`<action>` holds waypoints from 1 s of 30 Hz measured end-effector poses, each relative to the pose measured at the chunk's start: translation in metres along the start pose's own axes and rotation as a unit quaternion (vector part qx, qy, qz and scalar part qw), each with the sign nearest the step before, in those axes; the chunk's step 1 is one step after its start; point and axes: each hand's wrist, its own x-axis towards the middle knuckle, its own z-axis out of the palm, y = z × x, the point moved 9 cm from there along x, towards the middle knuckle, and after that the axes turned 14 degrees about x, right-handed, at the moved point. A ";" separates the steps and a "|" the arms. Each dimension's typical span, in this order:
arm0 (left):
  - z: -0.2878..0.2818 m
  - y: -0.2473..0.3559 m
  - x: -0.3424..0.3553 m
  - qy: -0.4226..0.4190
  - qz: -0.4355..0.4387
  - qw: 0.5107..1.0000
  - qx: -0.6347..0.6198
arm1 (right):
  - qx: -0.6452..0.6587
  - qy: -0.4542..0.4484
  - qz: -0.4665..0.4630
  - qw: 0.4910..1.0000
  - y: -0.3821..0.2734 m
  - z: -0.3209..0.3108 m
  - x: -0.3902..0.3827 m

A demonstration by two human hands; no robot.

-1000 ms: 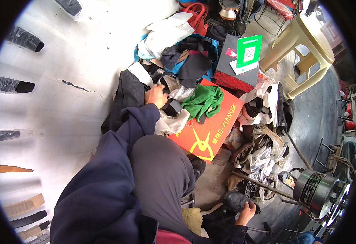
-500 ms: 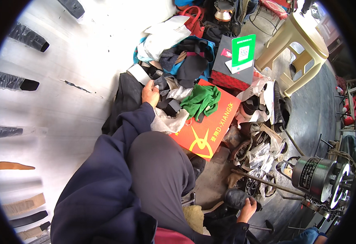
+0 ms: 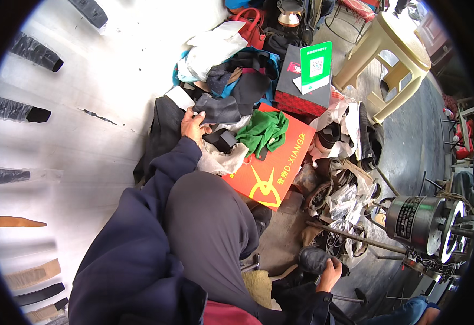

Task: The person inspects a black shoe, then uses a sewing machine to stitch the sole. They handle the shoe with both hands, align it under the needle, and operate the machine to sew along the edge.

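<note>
My left hand (image 3: 192,125) pinches the edge of a flat black piece of material (image 3: 219,110), lifted over a heap of scraps and cloths. A white piece (image 3: 180,98) lies just behind that hand. To its right, a crumpled green cloth (image 3: 264,132) rests on a red-orange box lid (image 3: 297,142), with a pale rag (image 3: 225,161) by the near corner. Low on the right, my right hand (image 3: 330,275) grips a black shoe (image 3: 314,261), its fingers closed round one end. Part of the shoe is hidden by the hand.
A dark box (image 3: 302,103) bearing a green sign (image 3: 316,66) stands behind the lid. Beyond are a cream plastic stool (image 3: 396,46) and a red handbag (image 3: 253,33). A metal machine (image 3: 416,223) stands at right, near bagged shoes (image 3: 345,203). Packaged strips (image 3: 34,51) hang at left.
My left hand has drawn the black piece up out of the heap, and more of it now shows. My right hand still holds the shoe. The whole view has shifted slightly.
</note>
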 end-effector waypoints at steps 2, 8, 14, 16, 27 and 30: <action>0.002 0.003 -0.005 -0.008 -0.012 1.000 0.010 | 0.001 0.000 0.000 1.000 0.002 -0.001 0.001; 0.006 -0.005 -0.011 -0.020 -0.047 0.994 0.092 | -0.012 0.000 -0.007 1.000 0.001 0.000 0.002; 0.043 0.001 -0.019 -0.119 0.075 0.814 0.564 | -0.011 0.005 0.007 1.000 0.001 0.001 0.001; 0.048 0.009 -0.019 -0.096 0.111 0.758 0.636 | -0.015 0.010 0.002 1.000 0.001 0.000 0.002; 0.033 0.018 0.055 0.056 0.039 0.778 0.625 | -0.035 0.017 -0.002 0.999 0.006 -0.003 0.002; 0.048 0.026 0.053 0.027 0.043 0.676 0.735 | -0.035 0.025 0.004 0.999 0.005 -0.003 0.001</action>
